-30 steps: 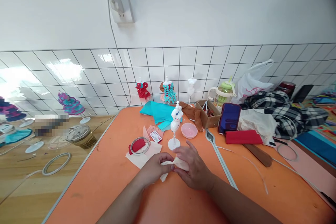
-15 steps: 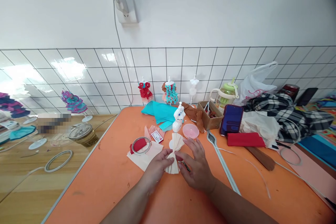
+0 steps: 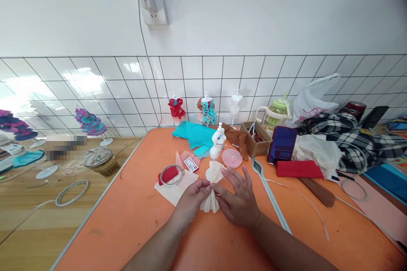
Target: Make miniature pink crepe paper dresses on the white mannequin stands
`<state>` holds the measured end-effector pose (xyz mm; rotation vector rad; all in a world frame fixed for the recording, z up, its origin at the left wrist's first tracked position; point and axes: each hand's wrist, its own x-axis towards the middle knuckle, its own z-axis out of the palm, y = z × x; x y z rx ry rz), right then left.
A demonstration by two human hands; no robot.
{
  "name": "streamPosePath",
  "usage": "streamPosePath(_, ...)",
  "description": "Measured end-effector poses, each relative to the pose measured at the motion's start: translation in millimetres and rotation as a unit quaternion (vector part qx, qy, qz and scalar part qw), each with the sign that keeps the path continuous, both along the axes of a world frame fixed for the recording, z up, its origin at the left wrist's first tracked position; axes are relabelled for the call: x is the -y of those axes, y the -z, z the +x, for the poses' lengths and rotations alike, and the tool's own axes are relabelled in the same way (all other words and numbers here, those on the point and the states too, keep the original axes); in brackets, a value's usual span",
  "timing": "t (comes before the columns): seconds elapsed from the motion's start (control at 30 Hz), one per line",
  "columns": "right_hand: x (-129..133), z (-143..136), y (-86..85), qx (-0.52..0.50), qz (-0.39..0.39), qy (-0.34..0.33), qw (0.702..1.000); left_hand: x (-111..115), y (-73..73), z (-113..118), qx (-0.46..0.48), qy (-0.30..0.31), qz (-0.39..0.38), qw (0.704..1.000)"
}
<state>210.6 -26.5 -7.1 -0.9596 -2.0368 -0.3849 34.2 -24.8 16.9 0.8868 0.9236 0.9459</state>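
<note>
Two bare hands, the left (image 3: 194, 198) and the right (image 3: 239, 201), with slender fingers and short fingernails. Both forearms are bare too, as far as they show: no sleeves or cuffs. The wrists carry no watch or bracelet, and no gloves cover the hands.

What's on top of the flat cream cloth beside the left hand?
A red fabric piece, with a silvery ring over it. The left hand hides part of the cream cloth, so anything there can't be seen.
</note>
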Motion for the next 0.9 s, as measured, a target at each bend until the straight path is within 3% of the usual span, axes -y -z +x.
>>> streamPosePath(0.1, -1, 4, -3.4, 0.031, 0.046, -0.015, 0.998, -1, 1.4, -2, 0.021, -0.017, -0.036, 0.999)
streamPosePath(0.2, -2, 10, -7.7, 0.048, 0.066, -0.030, 0.996, -1, -0.1, -4, 0.046, 0.007, -0.055, 0.997)
streamPosePath(0.4, -5, 23, -6.4, 0.094, 0.058, -0.053, 0.992, -2, -5.3, -9, -0.066, 0.045, 0.011, 0.997)
streamPosePath(0.53, -4, 23, -5.4, 0.101, 0.055, -0.059, 0.992, -3, -4.5, -10, -0.060, 0.062, 0.022, 0.996)
streamPosePath(0.8, -7, 16, -3.8, 0.065, 0.044, -0.050, 0.996, -4, -5.3, -6, 0.045, 0.001, -0.079, 0.996)
streamPosePath(0.9, -9, 15, -3.3, 0.037, 0.042, -0.044, 0.997, -2, -5.8, -4, 0.043, 0.022, -0.104, 0.993)
